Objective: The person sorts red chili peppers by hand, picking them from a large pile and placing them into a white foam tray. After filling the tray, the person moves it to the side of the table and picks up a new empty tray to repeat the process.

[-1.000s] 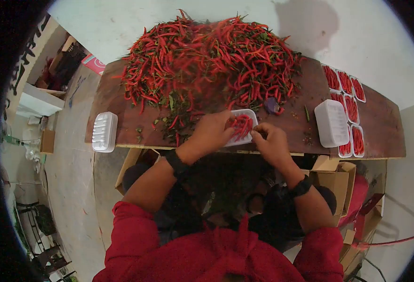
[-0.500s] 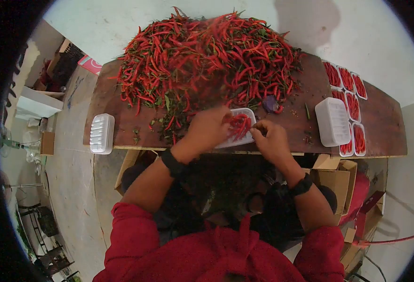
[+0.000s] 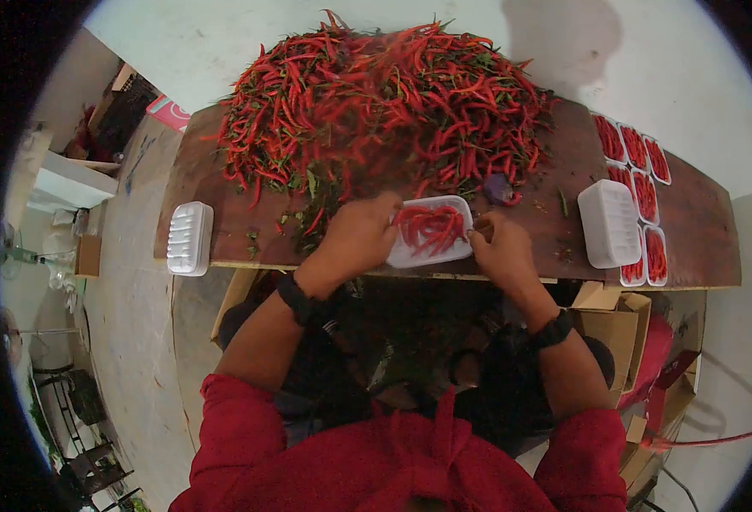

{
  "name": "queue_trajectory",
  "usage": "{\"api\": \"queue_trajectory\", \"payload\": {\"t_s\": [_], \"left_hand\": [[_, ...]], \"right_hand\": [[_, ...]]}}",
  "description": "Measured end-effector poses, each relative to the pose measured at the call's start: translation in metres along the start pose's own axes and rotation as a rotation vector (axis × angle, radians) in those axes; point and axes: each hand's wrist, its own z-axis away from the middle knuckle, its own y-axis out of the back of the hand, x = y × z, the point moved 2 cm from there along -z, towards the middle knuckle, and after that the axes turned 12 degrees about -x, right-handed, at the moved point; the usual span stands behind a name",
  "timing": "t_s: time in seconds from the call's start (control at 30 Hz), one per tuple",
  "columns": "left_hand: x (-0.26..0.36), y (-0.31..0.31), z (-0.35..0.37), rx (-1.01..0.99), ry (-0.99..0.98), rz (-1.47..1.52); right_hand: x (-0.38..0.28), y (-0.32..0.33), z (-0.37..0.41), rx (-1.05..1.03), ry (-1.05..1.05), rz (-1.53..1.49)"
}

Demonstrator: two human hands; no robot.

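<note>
A white plastic tray (image 3: 399, 253) holding loose red chillies (image 3: 431, 229) lies at the table's front edge, between my hands. My left hand (image 3: 355, 232) is closed at the tray's left side, its fingertips by the upper left corner. At the right rim, my right hand (image 3: 504, 247) is closed, thumb and forefinger pinched against the edge. Its other fingers curl under, partly hidden. Behind the tray rises a big heap of red chillies (image 3: 470, 94) with green stems and leaves, smeared in its middle part.
Filled chilli trays (image 3: 645, 198) stand in rows at the right, beside a stack of white trays (image 3: 608, 224). Another white tray stack (image 3: 190, 239) sits at the left table edge. A purple object (image 3: 497, 189) lies by the heap. Cardboard boxes (image 3: 606, 328) are below the table.
My left hand has moved left from over the chillies to the tray's side, uncovering more of the tray. My right hand stays by the right rim.
</note>
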Motion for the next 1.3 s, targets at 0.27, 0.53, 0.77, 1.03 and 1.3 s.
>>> {"api": "queue_trajectory", "payload": {"t_s": [0.27, 0.53, 0.77, 1.03, 1.3], "left_hand": [[-0.006, 0.000, -0.002, 0.043, 0.035, -0.056], [-0.008, 0.000, 0.000, 0.010, 0.073, -0.027], [-0.001, 0.011, 0.003, 0.151, 0.117, 0.193], [0.003, 0.026, 0.006, 0.173, 0.124, 0.317], [0.018, 0.008, 0.008, 0.147, 0.026, 0.203]], "right_hand": [[0.026, -0.011, -0.011, 0.003, 0.010, 0.104], [0.034, -0.017, -0.023, -0.118, -0.047, 0.007], [0.061, -0.027, -0.038, -0.197, -0.063, -0.301], [0.036, 0.018, 0.000, -0.164, -0.196, -0.621], [0.066, 0.051, 0.019, 0.123, -0.048, -0.577]]}}
